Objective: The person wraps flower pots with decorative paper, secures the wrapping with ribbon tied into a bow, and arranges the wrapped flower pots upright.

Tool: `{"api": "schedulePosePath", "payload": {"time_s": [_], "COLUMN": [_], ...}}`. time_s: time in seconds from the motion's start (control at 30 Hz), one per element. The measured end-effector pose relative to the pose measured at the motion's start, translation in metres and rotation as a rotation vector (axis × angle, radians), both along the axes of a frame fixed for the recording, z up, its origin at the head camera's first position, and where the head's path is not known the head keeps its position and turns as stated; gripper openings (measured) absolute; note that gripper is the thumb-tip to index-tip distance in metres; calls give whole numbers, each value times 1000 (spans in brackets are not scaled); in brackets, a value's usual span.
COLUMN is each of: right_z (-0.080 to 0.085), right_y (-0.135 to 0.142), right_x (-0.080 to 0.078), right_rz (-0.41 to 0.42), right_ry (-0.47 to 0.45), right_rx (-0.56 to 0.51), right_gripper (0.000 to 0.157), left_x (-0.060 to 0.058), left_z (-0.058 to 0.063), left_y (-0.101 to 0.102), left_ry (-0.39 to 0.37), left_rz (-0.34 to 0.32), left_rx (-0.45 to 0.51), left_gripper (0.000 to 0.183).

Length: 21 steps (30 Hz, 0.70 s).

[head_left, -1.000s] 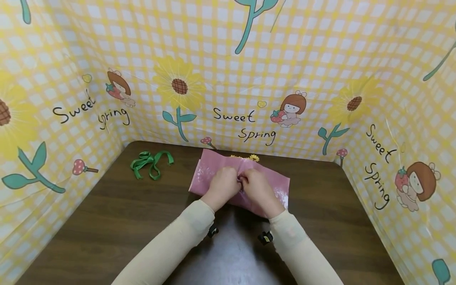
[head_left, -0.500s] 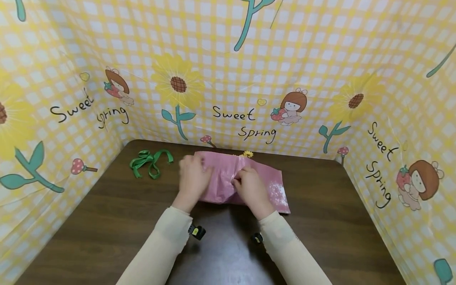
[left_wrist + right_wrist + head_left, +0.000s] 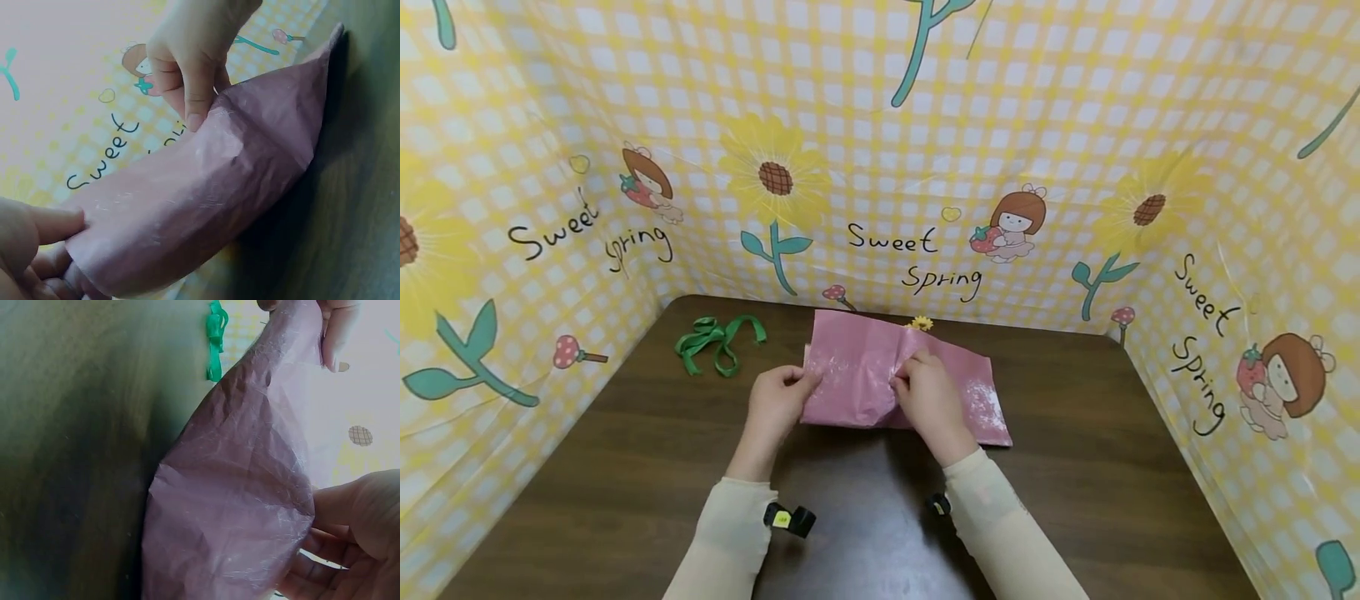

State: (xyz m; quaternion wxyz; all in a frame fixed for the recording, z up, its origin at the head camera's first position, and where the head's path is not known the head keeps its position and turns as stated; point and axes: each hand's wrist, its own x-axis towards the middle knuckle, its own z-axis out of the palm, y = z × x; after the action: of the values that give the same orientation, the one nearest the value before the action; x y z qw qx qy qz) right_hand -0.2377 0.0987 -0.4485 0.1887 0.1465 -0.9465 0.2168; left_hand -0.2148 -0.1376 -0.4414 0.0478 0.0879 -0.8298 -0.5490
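Note:
A glossy pink sheet of wrapping paper (image 3: 853,367) stands creased toward the back of the table, gathered near its middle. My left hand (image 3: 775,404) pinches its left edge between thumb and fingers, as the left wrist view also shows. At the gathered middle, my right hand (image 3: 932,404) pinches the sheet's upper part. In the right wrist view the creased paper (image 3: 237,506) hides most of what lies behind it. A small yellow flower (image 3: 922,323) peeks over the sheet's back edge; whatever else is there is hidden.
A loose green ribbon (image 3: 718,337) lies tangled on the dark wooden table (image 3: 625,467), left of the paper. A yellow-checked cloth (image 3: 880,167) walls in the back and both sides.
My left hand let go of the gathered middle, moved left, and now grips the paper's left edge. The sheet's left side spread out. My right hand kept its pinch.

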Motion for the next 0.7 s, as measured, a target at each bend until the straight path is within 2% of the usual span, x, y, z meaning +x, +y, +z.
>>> {"api": "schedulePosePath", "payload": {"time_s": [0.2, 0.27, 0.37, 0.43, 0.6, 0.63, 0.7], "right_z": [-7, -8, -8, -9, -8, -8, -6], "right_y": [-2, -3, -4, -4, -2, -2, -3], "right_x": [5, 6, 6, 6, 5, 4, 5], "right_rz": [-2, 9, 21, 13, -9, -11, -16], "right_ry": [57, 71, 77, 85, 83, 79, 76], "right_rx": [-57, -63, -73, -74, -63, -60, -50], "right_gripper": [9, 10, 9, 9, 10, 10, 10], "left_x": [0, 0, 1, 2, 7, 8, 8], "left_z": [-8, -13, -21, -26, -39, -41, -44], "left_y": [-2, -6, -15, -24, -52, -56, -62], "left_ry": [28, 24, 33, 41, 38, 38, 36], "left_rz": [66, 72, 51, -25, -364, -410, -440], "left_rx": [132, 163, 153, 82, -64, -71, -88], "left_gripper": [37, 39, 41, 38, 25, 23, 18]}}
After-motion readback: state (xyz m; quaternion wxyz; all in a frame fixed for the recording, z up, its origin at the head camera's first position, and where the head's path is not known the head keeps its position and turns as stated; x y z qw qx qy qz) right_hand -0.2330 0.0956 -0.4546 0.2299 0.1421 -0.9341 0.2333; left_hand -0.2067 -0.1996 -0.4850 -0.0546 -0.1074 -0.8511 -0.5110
